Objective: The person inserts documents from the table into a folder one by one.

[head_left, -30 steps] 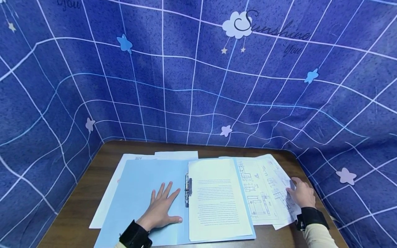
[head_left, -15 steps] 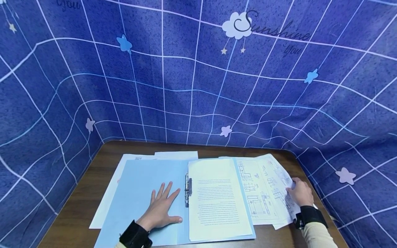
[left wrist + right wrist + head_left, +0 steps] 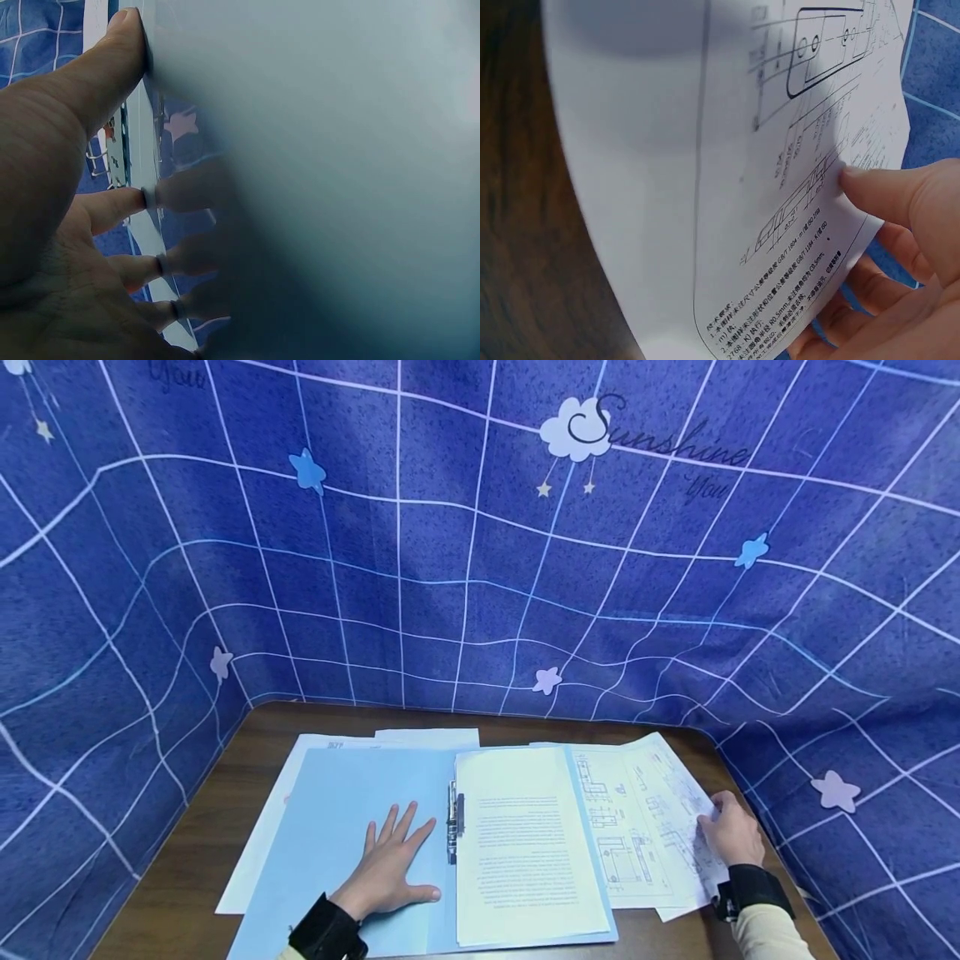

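A light blue folder (image 3: 341, 785) lies spread on the desk. My left hand (image 3: 382, 868) rests palm down on its left cover, fingers spread straight; the left wrist view shows the fingertips touching the glossy cover (image 3: 360, 150). Printed text sheets (image 3: 525, 827) lie on the folder's right side, beside a metal clip (image 3: 452, 822) at the spine. To the right, my right hand (image 3: 731, 835) pinches the edge of a technical drawing sheet (image 3: 671, 810). In the right wrist view the thumb (image 3: 877, 191) presses on the drawing's printed face, with the fingers behind its edge.
More white sheets (image 3: 258, 852) stick out from under the folder at the left and back. Another drawing sheet (image 3: 622, 827) lies partly under the folder's right edge. The brown wooden desk (image 3: 165, 877) is enclosed by a blue star-patterned curtain (image 3: 420, 568).
My right hand has shifted slightly with the drawing's edge in its fingers. The left hand stays flat on the folder. The head view has tilted a little.
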Demonstrator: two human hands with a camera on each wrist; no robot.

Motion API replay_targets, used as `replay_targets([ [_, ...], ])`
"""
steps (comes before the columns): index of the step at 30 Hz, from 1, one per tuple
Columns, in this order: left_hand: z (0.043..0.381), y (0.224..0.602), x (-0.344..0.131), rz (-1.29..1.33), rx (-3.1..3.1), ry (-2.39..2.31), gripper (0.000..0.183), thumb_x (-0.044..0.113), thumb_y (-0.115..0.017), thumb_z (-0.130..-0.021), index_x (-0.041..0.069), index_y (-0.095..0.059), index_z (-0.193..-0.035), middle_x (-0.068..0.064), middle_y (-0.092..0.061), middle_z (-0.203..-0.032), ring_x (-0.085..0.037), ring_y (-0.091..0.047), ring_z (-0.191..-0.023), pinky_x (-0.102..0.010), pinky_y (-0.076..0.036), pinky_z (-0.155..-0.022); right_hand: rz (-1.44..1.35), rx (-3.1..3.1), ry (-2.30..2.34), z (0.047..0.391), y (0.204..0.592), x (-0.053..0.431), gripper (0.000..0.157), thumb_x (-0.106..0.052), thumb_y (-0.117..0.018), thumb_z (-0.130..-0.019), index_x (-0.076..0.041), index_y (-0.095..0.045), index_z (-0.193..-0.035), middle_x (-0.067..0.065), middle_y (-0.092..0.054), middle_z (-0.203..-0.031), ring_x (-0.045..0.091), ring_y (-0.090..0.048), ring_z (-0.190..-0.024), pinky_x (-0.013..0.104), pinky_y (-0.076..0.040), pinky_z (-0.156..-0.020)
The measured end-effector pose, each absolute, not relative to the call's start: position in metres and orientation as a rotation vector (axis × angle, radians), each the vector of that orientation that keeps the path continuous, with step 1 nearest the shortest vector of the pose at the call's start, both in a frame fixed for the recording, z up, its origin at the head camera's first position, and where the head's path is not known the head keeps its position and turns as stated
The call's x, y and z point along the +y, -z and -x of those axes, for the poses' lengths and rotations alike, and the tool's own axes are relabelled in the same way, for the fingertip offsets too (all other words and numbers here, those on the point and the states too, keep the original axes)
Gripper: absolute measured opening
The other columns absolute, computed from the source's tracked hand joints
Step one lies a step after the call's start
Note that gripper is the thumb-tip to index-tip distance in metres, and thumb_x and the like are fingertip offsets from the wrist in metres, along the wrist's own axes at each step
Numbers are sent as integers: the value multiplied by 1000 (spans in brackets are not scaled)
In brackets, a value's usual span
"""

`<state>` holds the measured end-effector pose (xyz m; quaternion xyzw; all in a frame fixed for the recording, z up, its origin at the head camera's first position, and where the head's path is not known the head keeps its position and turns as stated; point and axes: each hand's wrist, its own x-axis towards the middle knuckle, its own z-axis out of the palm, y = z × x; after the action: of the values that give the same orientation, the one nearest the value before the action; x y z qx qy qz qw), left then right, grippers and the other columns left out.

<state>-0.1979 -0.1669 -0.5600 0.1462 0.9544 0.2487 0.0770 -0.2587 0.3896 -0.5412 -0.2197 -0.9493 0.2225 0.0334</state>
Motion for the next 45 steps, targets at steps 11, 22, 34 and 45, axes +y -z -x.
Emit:
replay_targets([
  [11, 197, 562, -167, -450, 2869, -753, 104, 60, -89, -69, 10, -51, -152, -24, -24, -166, -52, -11, -153, -78, -4, -115, 629, -2858, -623, 258, 542, 397, 19, -13, -57, -93, -5, -62, -109, 31, -64, -105, 55, -62, -87, 55, -45, -59],
  [22, 197, 561, -166, -434, 2865, -735, 105, 61, -88, -69, 11, -50, -152, -24, -24, -166, -51, -10, -153, -77, -3, -115, 583, -2822, -619, 251, 534, 399, 13, -17, -62, -96, -7, -68, -103, 26, -68, -101, 54, -61, -89, 58, -45, -62],
  [34, 198, 559, -166, -411, 2857, -727, 106, 62, -88, -68, 11, -50, -152, -25, -23, -167, -52, -9, -153, -77, -3, -115, 548, -2753, -600, 240, 502, 409, 21, -19, -64, -97, -8, -72, -114, 31, -66, -118, 60, -59, -97, 63, -45, -65],
  [45, 198, 559, -166, -427, 2864, -729, 105, 61, -88, -69, 10, -49, -153, -24, -22, -167, -51, -8, -153, -77, -2, -116, 532, -2646, -587, 231, 450, 408, 23, -18, -66, -98, -5, -72, -116, 30, -67, -119, 60, -57, -101, 68, -43, -69],
])
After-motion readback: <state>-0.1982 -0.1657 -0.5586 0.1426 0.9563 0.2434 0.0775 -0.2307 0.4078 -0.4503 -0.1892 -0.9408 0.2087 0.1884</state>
